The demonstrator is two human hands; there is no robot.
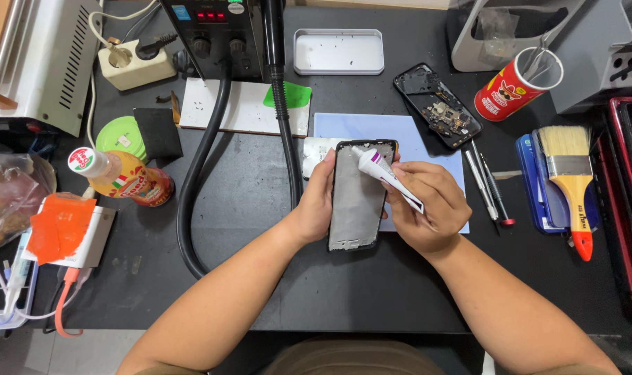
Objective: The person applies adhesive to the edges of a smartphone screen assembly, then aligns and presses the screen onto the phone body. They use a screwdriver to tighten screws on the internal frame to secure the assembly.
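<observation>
My left hand [314, 201] grips the left edge of a dark phone frame [356, 201], holding it flat over the black table. My right hand [427, 205] holds a small white glue tube [385, 175] with a purple band, its nozzle pointing at the frame's top edge. The frame lies partly over a pale blue mat [413, 135].
An opened phone body [437, 105] lies behind the mat, with two screwdrivers [488, 187] beside it. A yellow-handled brush [571, 180] rests on a blue case at the right. A red can [514, 87], a white tray [338, 51], a black hose [198, 173] and a bottle [121, 177] stand around.
</observation>
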